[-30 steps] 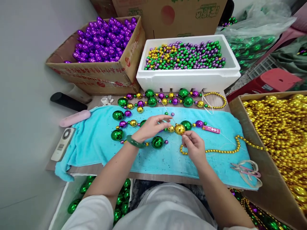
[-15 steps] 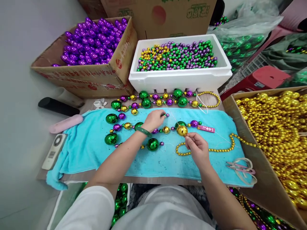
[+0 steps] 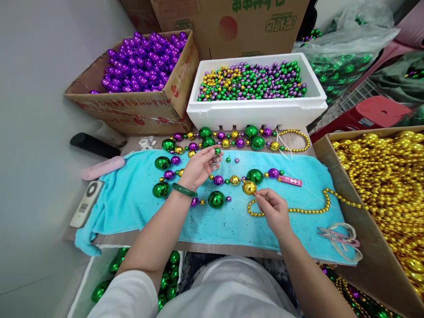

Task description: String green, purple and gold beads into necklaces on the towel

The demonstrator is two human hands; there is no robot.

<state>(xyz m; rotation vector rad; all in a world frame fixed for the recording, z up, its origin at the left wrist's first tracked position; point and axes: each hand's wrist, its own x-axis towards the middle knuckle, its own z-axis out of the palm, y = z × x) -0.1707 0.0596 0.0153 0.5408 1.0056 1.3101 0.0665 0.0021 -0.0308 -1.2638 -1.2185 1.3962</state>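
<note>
Right hand (image 3: 275,210): fingers pinching gold bead (image 3: 249,187) over blue towel (image 3: 228,227). Left hand (image 3: 198,169): fingers holding small green bead (image 3: 217,151) at far end of white thread (image 3: 233,168). Nearby, purple bead (image 3: 237,160) loose on towel.

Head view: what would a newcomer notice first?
Probably the shiny purple beads heaped in the cardboard box at the back left, and the mass of gold beads at the right edge. Next, the bright blue towel spread across the middle. Over it, the right hand pinches a large gold bead, while the left hand, wearing a green bangle, holds a small green bead.
</note>
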